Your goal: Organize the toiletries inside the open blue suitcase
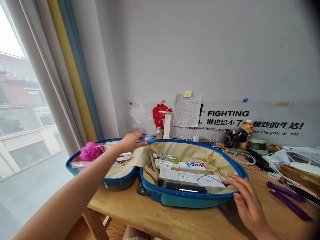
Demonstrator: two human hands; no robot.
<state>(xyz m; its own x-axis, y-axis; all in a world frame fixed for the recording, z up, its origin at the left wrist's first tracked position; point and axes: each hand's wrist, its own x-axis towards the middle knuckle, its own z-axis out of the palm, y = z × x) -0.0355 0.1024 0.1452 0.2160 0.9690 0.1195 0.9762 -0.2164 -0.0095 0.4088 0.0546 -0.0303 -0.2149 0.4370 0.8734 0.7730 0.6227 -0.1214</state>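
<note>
An open blue suitcase lies on the wooden desk, both halves lined in beige. My left hand reaches over the hinge at the far side, fingers closed on a small blue object. My right hand rests open on the near right rim of the right half. That half holds tubes, a toothpaste box and white boxes. The left half holds a pink bath pouf and small tubes.
Along the back wall stand a silver bottle, a paper list, an orange drink bottle and a green pot. Cables, papers and purple tools crowd the desk's right side. Curtains and a window fill the left.
</note>
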